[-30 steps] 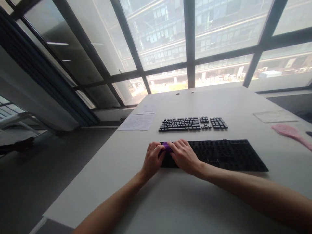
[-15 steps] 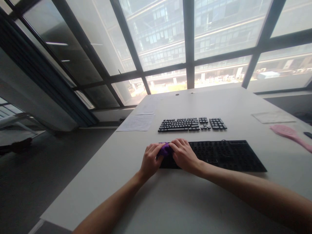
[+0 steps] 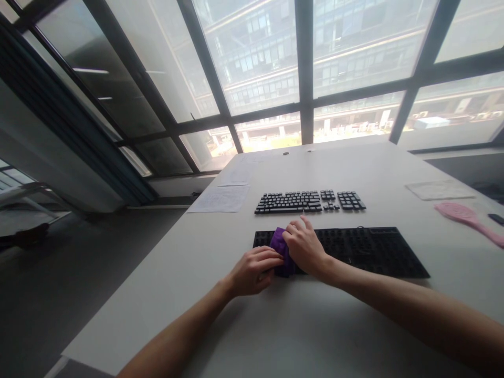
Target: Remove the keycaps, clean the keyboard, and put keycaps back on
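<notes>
A black keyboard base [image 3: 366, 251] with its keycaps off lies on the white table [image 3: 299, 325] in front of me. My right hand [image 3: 305, 247] grips a lump of purple cleaning gel [image 3: 280, 248] over the base's left end. My left hand [image 3: 252, 270] rests by the base's near left corner, fingers curled and pinching the gel's lower edge. Behind the base, the removed black keycaps [image 3: 309, 201] are laid out in keyboard order.
Printed paper sheets [image 3: 220, 198] lie at the table's far left. A pink brush [image 3: 468, 218] and a clear flat sheet [image 3: 439, 189] sit at the right. The table's left edge drops to a dark floor. Large windows stand behind the table.
Both hands were pressing the gel flat on the base's left end. The gel has now peeled up into a stretched lump; my left hand drew back toward me, my right hand lifted.
</notes>
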Motion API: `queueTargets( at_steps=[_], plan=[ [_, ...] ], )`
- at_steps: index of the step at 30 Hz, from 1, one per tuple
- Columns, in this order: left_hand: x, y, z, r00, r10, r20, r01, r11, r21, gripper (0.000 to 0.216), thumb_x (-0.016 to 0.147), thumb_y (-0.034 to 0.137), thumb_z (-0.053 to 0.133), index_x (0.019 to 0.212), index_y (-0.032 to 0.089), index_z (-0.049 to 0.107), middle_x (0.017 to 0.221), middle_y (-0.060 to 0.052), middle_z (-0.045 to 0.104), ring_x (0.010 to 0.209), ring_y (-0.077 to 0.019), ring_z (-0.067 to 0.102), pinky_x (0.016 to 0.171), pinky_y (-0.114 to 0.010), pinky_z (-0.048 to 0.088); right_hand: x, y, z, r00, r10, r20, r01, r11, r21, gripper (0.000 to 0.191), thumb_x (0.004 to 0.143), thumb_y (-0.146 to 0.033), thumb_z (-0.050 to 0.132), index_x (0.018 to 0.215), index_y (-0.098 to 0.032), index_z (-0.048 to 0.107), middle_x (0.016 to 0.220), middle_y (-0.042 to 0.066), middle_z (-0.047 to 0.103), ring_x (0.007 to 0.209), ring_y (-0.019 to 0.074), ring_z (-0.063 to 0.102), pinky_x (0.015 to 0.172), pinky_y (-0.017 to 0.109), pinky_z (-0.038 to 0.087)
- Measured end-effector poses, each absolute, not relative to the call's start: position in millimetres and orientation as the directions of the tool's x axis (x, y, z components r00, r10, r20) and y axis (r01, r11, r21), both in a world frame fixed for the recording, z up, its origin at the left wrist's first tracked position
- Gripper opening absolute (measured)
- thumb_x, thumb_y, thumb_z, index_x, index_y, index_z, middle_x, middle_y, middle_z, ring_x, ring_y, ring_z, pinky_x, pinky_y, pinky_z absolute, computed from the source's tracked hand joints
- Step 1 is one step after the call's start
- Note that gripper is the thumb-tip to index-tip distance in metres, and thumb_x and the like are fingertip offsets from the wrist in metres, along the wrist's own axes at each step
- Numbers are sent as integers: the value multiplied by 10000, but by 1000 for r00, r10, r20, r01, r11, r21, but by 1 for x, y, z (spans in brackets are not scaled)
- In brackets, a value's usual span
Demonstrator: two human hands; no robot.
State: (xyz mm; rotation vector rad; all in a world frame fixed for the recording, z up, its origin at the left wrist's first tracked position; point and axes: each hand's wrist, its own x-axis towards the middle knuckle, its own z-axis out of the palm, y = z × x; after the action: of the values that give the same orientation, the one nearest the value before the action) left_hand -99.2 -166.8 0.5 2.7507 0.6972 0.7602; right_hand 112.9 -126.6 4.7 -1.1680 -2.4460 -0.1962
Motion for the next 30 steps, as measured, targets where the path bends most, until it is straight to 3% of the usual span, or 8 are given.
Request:
queueTargets(
  at_steps=[4, 6, 10, 12, 17, 21, 25, 30],
  plan=[
    [-102, -163, -3, 636, 618, 463, 526, -786, 326, 304, 931, 142, 482, 1160, 216, 667, 1128, -99, 700, 1049, -206, 644, 935, -394, 549, 107, -142, 12, -554, 698, 455, 744, 660, -106, 191, 928, -125, 488, 941, -126, 678, 981, 144, 693, 1014, 279, 574, 1091, 463, 326],
    [-106, -159, -7, 533, 714, 454, 641, -691, 335, 289, 964, 194, 473, 1181, 218, 662, 1191, -101, 682, 1114, -217, 628, 997, -422, 523, 103, -150, 10, -555, 698, 453, 731, 669, -135, 253, 968, -224, 487, 1090, -92, 665, 1121, 187, 682, 1094, 301, 573, 1080, 460, 354],
    [-115, -150, -14, 442, 829, 344, 767, -548, 334, 432, 986, 376, 500, 1374, 192, 555, 1423, -128, 556, 1345, -275, 495, 1148, -486, 399, 97, -162, -4, -525, 777, 348, 782, 601, -165, 764, 883, -488, 654, 1376, 71, 487, 1451, 350, 444, 1374, 427, 404, 1142, 537, 290],
    [-121, -148, -16, 498, 833, 242, 771, -553, 317, 657, 938, 515, 560, 1489, 183, 427, 1541, -145, 418, 1447, -316, 358, 1195, -516, 319, 95, -163, -11, -530, 799, 285, 794, 586, -164, 843, 849, -478, 707, 1416, 87, 442, 1494, 367, 366, 1423, 444, 337, 1158, 548, 270],
    [-131, -149, -16, 619, 784, 47, 742, -604, 292, 1238, 656, 732, 738, 1595, 191, 139, 1646, -173, 118, 1519, -395, 59, 1211, -574, 225, 93, -162, -13, -585, 765, 269, 765, 631, -129, 620, 887, -339, 687, 1354, 44, 544, 1435, 333, 475, 1382, 396, 434, 1141, 500, 333],
    [-132, -150, -16, 580, 812, 73, 769, -574, 281, 1244, 676, 702, 749, 1597, 171, 102, 1639, -192, 145, 1521, -380, 83, 1213, -560, 244, 92, -166, -6, -632, 718, 290, 713, 686, -144, 256, 902, -141, 597, 1109, -37, 708, 1258, 248, 659, 1218, 322, 600, 1066, 429, 427],
    [-134, -149, -18, 566, 819, 94, 772, -567, 288, 1184, 715, 682, 732, 1595, 177, 121, 1638, -188, 156, 1516, -378, 126, 1211, -565, 254, 95, -170, 3, -624, 729, 281, 701, 681, -210, 192, 870, -42, 547, 884, -111, 726, 935, 144, 749, 910, 252, 697, 889, 374, 521],
    [-134, -148, -19, 569, 816, 99, 766, -570, 298, 1210, 692, 691, 745, 1595, 186, 119, 1637, -176, 177, 1517, -375, 128, 1216, -570, 240, 97, -157, -4, -589, 630, 505, 633, 749, -197, 272, 922, -89, 524, 1150, -86, 673, 1289, 180, 647, 1258, 287, 554, 1116, 422, 390]
  ],
)
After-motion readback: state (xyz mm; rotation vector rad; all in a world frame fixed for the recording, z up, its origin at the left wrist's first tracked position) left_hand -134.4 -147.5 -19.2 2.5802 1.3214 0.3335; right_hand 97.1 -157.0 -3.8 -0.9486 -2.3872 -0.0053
